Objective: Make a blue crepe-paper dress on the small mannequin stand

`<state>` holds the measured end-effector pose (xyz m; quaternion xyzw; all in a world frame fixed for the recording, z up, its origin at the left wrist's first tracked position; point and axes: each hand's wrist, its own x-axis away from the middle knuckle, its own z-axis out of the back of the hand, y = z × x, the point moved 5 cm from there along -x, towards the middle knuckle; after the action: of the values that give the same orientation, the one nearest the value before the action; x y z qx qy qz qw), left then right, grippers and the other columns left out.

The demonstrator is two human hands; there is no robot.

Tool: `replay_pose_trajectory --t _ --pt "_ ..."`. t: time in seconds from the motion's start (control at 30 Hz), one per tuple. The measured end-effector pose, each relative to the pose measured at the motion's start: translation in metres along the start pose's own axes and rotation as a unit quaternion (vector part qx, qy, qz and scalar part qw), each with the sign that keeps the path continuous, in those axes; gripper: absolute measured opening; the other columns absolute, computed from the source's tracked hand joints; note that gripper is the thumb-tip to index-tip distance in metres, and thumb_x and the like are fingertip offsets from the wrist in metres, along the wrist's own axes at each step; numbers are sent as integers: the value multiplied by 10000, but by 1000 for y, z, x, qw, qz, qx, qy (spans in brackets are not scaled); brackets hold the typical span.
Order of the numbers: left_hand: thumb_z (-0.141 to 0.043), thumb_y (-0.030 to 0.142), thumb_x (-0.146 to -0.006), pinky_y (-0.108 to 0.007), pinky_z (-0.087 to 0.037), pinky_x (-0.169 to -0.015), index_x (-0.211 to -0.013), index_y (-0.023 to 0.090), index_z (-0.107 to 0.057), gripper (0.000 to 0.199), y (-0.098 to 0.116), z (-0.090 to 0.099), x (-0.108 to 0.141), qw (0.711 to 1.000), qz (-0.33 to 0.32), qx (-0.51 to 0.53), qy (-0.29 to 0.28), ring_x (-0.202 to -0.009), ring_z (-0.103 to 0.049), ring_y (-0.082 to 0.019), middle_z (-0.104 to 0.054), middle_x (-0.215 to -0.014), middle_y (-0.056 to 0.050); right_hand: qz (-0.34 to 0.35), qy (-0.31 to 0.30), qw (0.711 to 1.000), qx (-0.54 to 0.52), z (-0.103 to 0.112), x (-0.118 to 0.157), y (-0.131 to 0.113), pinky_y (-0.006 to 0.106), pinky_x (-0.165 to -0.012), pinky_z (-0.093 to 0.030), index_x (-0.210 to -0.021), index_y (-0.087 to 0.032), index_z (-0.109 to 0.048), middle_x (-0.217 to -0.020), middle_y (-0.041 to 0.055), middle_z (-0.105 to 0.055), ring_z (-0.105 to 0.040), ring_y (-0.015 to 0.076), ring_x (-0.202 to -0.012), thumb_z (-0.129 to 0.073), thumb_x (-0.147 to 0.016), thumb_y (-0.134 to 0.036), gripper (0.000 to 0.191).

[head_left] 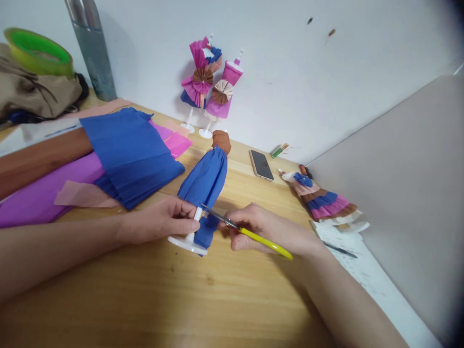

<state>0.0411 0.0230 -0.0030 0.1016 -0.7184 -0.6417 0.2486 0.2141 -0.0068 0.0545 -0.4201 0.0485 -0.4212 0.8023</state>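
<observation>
Left hand (165,222): curled around white stand (187,245), frame centre, likely steadying blue dress (205,179).
Right hand (253,224): closed around yellow-handled tool (264,240), angled leftward, apparently to reach stand.

Bright off the far wall (271,63), dimmer over the near tabletop (145,299), throwing a soft shadow (302,292) beside the right forearm (351,290), slightly blurred around the green roll (38,60) at left, blackening along the right edge!

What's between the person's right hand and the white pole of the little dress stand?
In the head view, yellow-handled scissors reach from the right hand toward the white pole, with blue paper just below them.
</observation>
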Motion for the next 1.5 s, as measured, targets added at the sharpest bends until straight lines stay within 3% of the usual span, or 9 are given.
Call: replay_pose_trajectory --t 0.57,0.93,1.23,1.5 --pt "-658 504 -808 -213 -192 -475 -671 160 -507 400 1 0 0 1000 -2 29 2 -505 -278 -69 -369 -569 60 9 -6 1000 -24 -2 -2 1 221 -550 -334 -799 -144 -641 -658 -23 -564 -443 99 -595 -611 -864 -617 479" --pt "-652 554 -814 -204 -199 -456 -667 160 -502 447 -3 4 1 1000 -1 12 14 -523 -307 -72 -387 -590 47 15 5 1000 -4 -3 -1 -3 227 -560 -344 -810 -140 -644 -662 -9 -615 -492 109 -595 -612 -878 -596 463" --pt "-639 541 -814 -198 -194 -452 -640 159 -477 450 -1 5 -1 1000 -12 -3 18 -524 -303 -67 -382 -585 48 35 9 999 -8 -5 -1 -3 236 -540 -308 -882 -146 -661 -612 -38 -521 -415 102 -575 -569 -900 -605 469" --pt "-643 502 -825 -200 -214 -463 -660 154 -519 405 -1 5 -2 999 -29 16 21 -509 -310 -68 -384 -563 52 17 1 1000 3 -7 0 -2 239 -550 -313 -911 -130 -664 -648 -23 -546 -427 104 -589 -551 -899 -629 511"
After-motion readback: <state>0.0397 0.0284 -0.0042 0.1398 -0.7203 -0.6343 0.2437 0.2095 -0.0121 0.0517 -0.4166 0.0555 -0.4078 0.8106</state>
